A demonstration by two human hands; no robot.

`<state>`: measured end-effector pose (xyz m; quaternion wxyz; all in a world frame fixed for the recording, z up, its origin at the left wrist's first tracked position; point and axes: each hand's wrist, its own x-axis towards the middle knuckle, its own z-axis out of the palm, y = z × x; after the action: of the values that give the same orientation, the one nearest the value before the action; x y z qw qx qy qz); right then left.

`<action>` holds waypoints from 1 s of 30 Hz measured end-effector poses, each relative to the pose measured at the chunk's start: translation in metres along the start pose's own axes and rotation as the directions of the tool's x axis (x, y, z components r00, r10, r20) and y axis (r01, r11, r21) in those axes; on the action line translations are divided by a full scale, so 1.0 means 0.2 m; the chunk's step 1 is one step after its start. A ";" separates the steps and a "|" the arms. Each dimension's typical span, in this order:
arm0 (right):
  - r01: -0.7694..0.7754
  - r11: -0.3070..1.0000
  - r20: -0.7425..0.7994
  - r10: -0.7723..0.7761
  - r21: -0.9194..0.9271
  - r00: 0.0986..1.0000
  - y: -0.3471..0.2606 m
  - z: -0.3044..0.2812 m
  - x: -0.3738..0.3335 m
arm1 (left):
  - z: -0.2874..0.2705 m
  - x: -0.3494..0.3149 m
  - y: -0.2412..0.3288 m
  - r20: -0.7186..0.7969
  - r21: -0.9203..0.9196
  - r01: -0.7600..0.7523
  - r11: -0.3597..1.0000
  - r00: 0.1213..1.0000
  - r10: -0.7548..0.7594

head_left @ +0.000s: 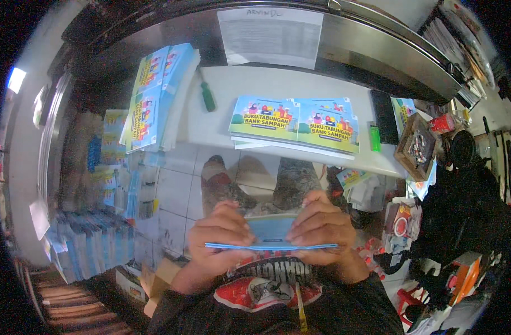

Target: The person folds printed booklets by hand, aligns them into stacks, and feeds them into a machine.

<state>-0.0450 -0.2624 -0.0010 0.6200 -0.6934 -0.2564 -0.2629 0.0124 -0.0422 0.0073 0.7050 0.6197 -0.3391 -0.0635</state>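
Note:
In front of my chest I hold a blue printed paper sheet (pixel 268 229), with a folded edge running level along its near side. My left hand (pixel 224 231) grips its left end, thumb along the fold and fingers curled behind. The right end is pinched the same way by my right hand (pixel 322 230). How many layers are in the fold cannot be made out. Beyond my hands, a low stack of colourful printed covers (pixel 266 120) lies on the white table (pixel 210 134). A taller pile of similar sheets (pixel 155 100) stands at the table's left end.
A green-handled screwdriver (pixel 207 97) lies beside the tall pile, and a green lighter (pixel 375 137) near a wooden tray (pixel 403 148) of cigarette butts. Bundled booklets (pixel 90 245) stand at lower left. A metal machine edge (pixel 183 42) borders the table's far side.

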 end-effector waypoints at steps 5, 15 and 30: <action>-0.035 0.999 -0.040 0.036 0.012 0.999 -0.02 0.01 0.00 | 0.01 0.00 0.00 -0.008 -0.012 0.009 1.000 1.000 -0.009; 0.000 1.000 0.004 0.000 0.029 1.000 -0.01 0.00 0.01 | 0.01 0.00 0.01 -0.030 0.011 -0.014 1.000 0.999 0.014; 0.020 0.999 -0.037 -0.019 0.029 0.999 0.02 0.01 0.01 | -0.01 0.00 -0.01 0.024 -0.062 -0.017 0.998 1.000 0.018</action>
<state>-0.0416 -0.2604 -0.0026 0.6320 -0.6769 -0.2554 -0.2779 0.0140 -0.0408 0.0056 0.7200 0.5939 -0.3511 -0.0753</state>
